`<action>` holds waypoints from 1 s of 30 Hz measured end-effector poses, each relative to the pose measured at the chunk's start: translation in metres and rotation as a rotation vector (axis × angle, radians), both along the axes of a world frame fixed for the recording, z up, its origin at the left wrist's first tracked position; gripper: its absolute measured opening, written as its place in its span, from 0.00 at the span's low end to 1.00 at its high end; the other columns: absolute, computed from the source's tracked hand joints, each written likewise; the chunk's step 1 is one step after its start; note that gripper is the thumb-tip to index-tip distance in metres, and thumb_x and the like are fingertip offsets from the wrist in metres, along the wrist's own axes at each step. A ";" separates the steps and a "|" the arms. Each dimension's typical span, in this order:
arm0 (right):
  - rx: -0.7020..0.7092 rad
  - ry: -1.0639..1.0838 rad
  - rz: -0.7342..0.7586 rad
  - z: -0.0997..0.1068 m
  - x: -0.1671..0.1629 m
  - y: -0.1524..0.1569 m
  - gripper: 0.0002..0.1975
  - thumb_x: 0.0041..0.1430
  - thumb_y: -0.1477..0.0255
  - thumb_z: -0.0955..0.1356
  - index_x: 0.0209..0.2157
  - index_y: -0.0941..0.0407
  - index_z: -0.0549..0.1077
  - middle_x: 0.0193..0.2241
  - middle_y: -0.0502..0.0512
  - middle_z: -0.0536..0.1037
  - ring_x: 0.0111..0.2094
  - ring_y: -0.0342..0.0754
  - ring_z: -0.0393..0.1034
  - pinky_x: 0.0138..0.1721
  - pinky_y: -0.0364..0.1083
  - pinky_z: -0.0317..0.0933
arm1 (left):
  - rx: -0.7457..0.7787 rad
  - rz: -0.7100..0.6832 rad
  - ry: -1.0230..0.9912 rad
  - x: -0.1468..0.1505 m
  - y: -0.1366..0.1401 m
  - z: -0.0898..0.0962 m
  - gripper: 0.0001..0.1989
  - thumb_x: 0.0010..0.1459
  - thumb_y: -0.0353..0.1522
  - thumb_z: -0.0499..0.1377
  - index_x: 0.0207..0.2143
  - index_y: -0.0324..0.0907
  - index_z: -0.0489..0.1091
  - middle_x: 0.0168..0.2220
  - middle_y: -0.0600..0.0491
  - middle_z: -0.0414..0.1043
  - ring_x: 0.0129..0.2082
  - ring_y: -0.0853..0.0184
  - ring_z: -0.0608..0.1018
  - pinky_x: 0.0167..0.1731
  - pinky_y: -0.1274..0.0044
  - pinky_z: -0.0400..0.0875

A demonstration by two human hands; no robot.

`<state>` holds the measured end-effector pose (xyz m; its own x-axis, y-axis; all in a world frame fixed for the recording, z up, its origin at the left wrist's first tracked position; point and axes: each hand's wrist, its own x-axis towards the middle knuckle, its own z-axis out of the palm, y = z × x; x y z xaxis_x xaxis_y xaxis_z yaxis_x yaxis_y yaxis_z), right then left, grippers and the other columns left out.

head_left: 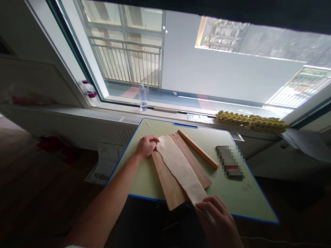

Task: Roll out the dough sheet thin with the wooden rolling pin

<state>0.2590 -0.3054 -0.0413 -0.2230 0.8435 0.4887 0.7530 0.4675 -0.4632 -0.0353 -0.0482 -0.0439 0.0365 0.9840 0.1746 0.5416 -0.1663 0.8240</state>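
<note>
At lower centre, a dough sheet (178, 162) lies across the wooden board (165, 177), apparently flattened but not yet even-edged; the left hand (147, 146) pinches its upper end, the right hand (217, 212) grips its lower end

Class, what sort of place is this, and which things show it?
An indoor room, perhaps serving as a kitchen: a large window, a blue-edged table, and flattened dough on a wooden board.

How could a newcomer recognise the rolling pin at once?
Find the blue-edged green table below the window. On it lies a wooden board under a dough strip; the rolling pin is right of this board. Unlike the flat board, it is a slim, round rod.
</note>
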 end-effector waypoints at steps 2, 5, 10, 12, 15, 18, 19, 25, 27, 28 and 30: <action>-0.020 -0.033 0.045 0.001 0.006 0.002 0.03 0.71 0.72 0.69 0.40 0.49 0.75 0.33 0.50 0.76 0.34 0.47 0.75 0.37 0.44 0.69 | -0.046 -0.020 0.015 0.001 0.002 0.005 0.12 0.55 0.30 0.58 0.35 0.46 0.83 0.36 0.55 0.85 0.38 0.63 0.84 0.42 0.75 0.76; -0.067 -0.100 0.107 0.003 0.014 0.005 0.05 0.70 0.73 0.69 0.38 0.50 0.75 0.31 0.50 0.76 0.33 0.45 0.75 0.36 0.42 0.69 | -0.042 -0.028 0.103 0.009 0.010 0.014 0.10 0.57 0.34 0.62 0.40 0.47 0.82 0.38 0.54 0.85 0.41 0.62 0.84 0.45 0.74 0.75; -0.178 -0.188 0.247 0.025 0.017 0.020 0.08 0.60 0.69 0.76 0.31 0.51 0.75 0.28 0.48 0.78 0.30 0.45 0.76 0.31 0.41 0.67 | 0.012 -0.037 0.296 0.028 0.031 0.017 0.20 0.55 0.36 0.68 0.52 0.49 0.80 0.42 0.53 0.84 0.49 0.59 0.81 0.55 0.70 0.72; -0.234 -0.170 0.203 0.034 0.020 0.040 0.08 0.60 0.64 0.77 0.31 0.50 0.76 0.29 0.49 0.80 0.31 0.47 0.76 0.33 0.42 0.68 | 0.056 -0.059 0.361 0.032 0.036 0.015 0.16 0.56 0.35 0.68 0.48 0.49 0.81 0.44 0.52 0.84 0.50 0.57 0.80 0.57 0.68 0.71; -0.111 -0.089 -0.093 0.035 0.035 0.094 0.10 0.69 0.60 0.70 0.40 0.50 0.80 0.40 0.56 0.83 0.42 0.52 0.78 0.44 0.49 0.72 | 0.122 -0.071 0.418 0.032 0.037 0.009 0.07 0.59 0.35 0.66 0.39 0.48 0.83 0.43 0.49 0.82 0.50 0.55 0.78 0.55 0.65 0.72; -0.044 -0.264 -0.389 0.023 0.051 0.159 0.21 0.67 0.58 0.70 0.55 0.54 0.79 0.52 0.64 0.81 0.53 0.65 0.74 0.51 0.60 0.69 | 0.157 -0.056 0.422 0.027 0.033 0.005 0.07 0.61 0.35 0.64 0.39 0.48 0.84 0.43 0.48 0.81 0.50 0.55 0.78 0.56 0.64 0.72; -0.093 -0.334 -0.444 0.019 0.055 0.177 0.24 0.66 0.59 0.70 0.58 0.56 0.78 0.54 0.66 0.80 0.55 0.67 0.73 0.51 0.61 0.68 | 0.173 -0.069 0.419 0.026 0.031 0.005 0.09 0.62 0.35 0.64 0.42 0.49 0.84 0.46 0.48 0.81 0.51 0.55 0.77 0.57 0.63 0.70; -0.392 -0.437 -0.404 0.012 0.052 0.226 0.14 0.68 0.60 0.67 0.45 0.52 0.81 0.42 0.58 0.83 0.42 0.57 0.78 0.41 0.52 0.65 | 0.197 -0.354 0.486 0.030 0.019 0.012 0.15 0.68 0.43 0.60 0.54 0.62 0.80 0.65 0.56 0.73 0.66 0.55 0.69 0.71 0.53 0.51; -0.408 -0.418 -0.397 0.012 0.050 0.226 0.13 0.67 0.61 0.68 0.44 0.53 0.80 0.42 0.57 0.83 0.38 0.54 0.78 0.37 0.50 0.62 | 0.185 -0.353 0.510 0.034 0.015 0.015 0.15 0.69 0.43 0.59 0.54 0.61 0.79 0.65 0.56 0.74 0.67 0.55 0.68 0.71 0.51 0.48; -0.392 -0.404 -0.405 0.011 0.050 0.225 0.13 0.67 0.60 0.68 0.44 0.53 0.80 0.42 0.57 0.83 0.37 0.54 0.78 0.37 0.50 0.62 | 0.184 -0.343 0.515 0.036 0.012 0.016 0.15 0.69 0.43 0.59 0.55 0.61 0.79 0.65 0.55 0.75 0.67 0.55 0.68 0.71 0.50 0.47; -0.317 -0.360 -0.435 0.007 0.051 0.222 0.15 0.68 0.59 0.66 0.45 0.53 0.80 0.43 0.57 0.82 0.36 0.54 0.77 0.36 0.50 0.62 | 0.187 -0.328 0.509 0.040 0.010 0.015 0.15 0.69 0.41 0.59 0.54 0.59 0.79 0.63 0.55 0.76 0.67 0.55 0.69 0.72 0.49 0.46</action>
